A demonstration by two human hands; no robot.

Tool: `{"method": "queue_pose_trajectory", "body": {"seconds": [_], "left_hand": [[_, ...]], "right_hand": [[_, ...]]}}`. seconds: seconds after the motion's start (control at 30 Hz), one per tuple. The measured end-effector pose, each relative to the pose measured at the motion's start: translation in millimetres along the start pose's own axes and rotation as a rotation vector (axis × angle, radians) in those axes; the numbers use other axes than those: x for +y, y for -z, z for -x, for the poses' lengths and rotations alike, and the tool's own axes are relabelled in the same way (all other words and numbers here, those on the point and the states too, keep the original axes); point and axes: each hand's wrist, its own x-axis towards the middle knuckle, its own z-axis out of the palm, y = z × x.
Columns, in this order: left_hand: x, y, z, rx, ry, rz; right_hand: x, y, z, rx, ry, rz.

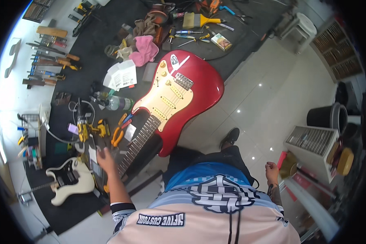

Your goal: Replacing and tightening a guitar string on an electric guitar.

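A red electric guitar (205, 87) with a cream pickguard lies face up across the dark bench, its neck (132, 154) pointing down-left. Beside the neck, my left hand (106, 160) has curled fingers at a pale flat item (92, 154); what it grips is unclear. Orange-handled pliers (117, 137) and a yellow drill (83, 132) lie just beyond that hand. My right hand (271, 173) hangs low on the right, away from the guitar, fingers curled round something small and pale that I cannot make out.
A white guitar body (73, 183) lies lower left. Tools, cloths (144, 51) and a bottle (118, 103) crowd the bench (63, 215). Tool racks (49, 61) line the left wall. On the right are tiled floor (252, 97), a stool (301, 30), a black bin (325, 118) and a slotted cabinet (309, 142).
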Motion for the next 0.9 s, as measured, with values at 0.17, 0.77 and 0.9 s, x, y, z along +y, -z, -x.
{"method": "queue_pose_trajectory", "body": {"seconds": [0.17,0.77,0.9], "left_hand": [[181,-79,124,-0.337,-0.385,-0.146],[309,-292,175,-0.529,-0.458,-0.479],[313,-289,179,-0.539,-0.414,-0.505]], "right_hand": [[-8,101,-100,0.016,0.105,0.023],[-202,171,-193,-0.212,0.215,0.521],[-224,179,-241,-0.169,0.265,0.445]]}}
